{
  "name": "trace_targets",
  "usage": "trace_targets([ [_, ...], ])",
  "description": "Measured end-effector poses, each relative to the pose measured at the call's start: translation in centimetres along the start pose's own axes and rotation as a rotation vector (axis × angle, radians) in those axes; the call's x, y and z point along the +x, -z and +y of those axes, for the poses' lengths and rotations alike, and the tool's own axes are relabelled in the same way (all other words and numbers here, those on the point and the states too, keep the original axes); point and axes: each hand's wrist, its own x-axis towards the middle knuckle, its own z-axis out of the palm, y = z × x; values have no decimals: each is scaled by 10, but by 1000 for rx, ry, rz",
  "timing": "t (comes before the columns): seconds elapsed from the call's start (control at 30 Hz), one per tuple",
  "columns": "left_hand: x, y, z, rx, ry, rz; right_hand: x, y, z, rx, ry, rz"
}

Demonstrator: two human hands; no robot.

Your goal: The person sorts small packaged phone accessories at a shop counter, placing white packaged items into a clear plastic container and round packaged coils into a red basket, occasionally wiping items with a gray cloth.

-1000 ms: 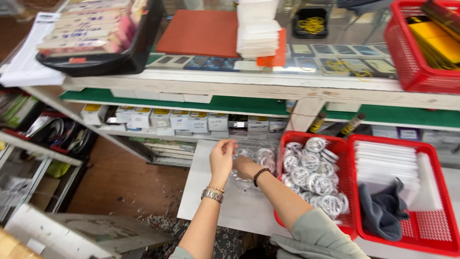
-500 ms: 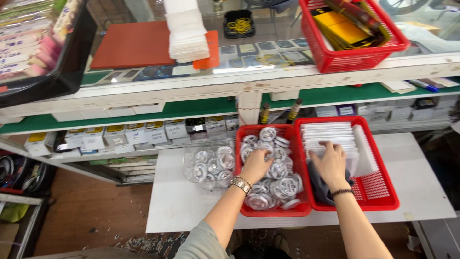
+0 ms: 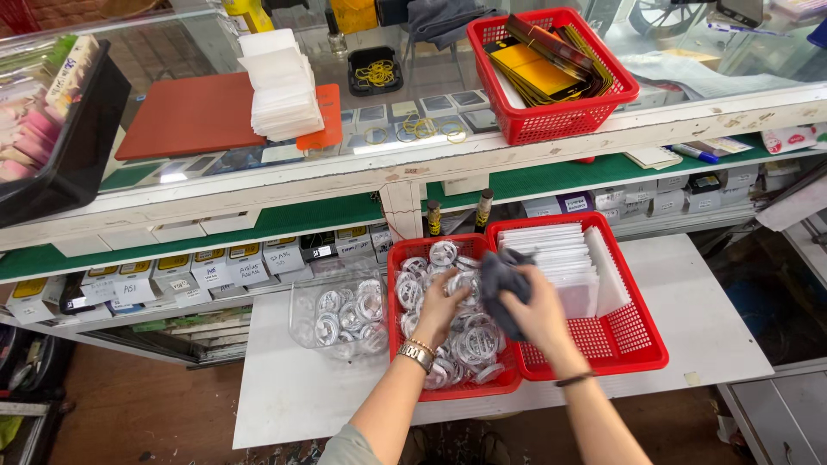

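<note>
At centre frame my right hand (image 3: 538, 314) bunches a soft, limp grey cloth (image 3: 500, 280), fingers pinching a fold, while my left hand (image 3: 441, 308), fingers spread, rests on light, slippery bagged coiled cables (image 3: 469, 344) in the red basket (image 3: 405, 258).

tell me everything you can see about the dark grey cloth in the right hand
The dark grey cloth is soft, matte fabric, crumpled into loose folds rather than laid flat. The right hand grips it from the right side, lifted over the seam between the two red plastic baskets. Its upper edge droops towards the stack of white sheets, and its lower end hangs by the coiled white cables in clear bags. The left hand is just beside it; whether they touch is unclear. No print or stitching shows.
</note>
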Motion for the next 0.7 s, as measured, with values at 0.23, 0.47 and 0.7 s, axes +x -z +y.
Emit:
trace_targets([
  [0.23, -10, 6, 16, -316, -137, -300, 48, -40, -26, 286, -238, 254],
  [0.47, -3, 16, 36, -581, 70, 129, 21, -60, -40, 317, 209, 159],
  [0.7, -1, 8, 34, -756, -20, -30, 45, -55, -46, 316, -515, 201],
])
